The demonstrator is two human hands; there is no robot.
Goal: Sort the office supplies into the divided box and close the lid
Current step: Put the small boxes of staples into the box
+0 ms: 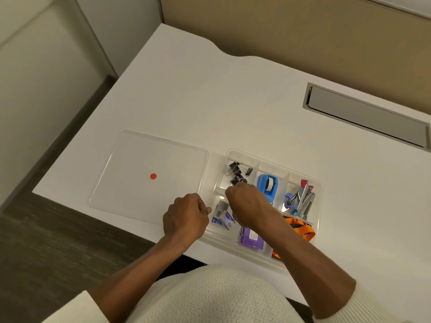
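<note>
The clear lid (149,176) with its red dot (153,176) lies flat on the white counter (210,101), just left of the left hand (185,215), whose grip is curled narrow at the divided box (320,190) edge, holding nothing visible; the right hand (249,206) hovers over the box, fingertips pinched beside the black binder clips (236,171), though whether they hold one I cannot tell; right of that grip sit the blue tape dispenser (268,185) and the staplers (303,201).

A white desk (233,101) with a grey recessed slot (366,117) is seen, on which a clear lid (130,159) and a clear divided box (242,157) are laid side by side.
</note>
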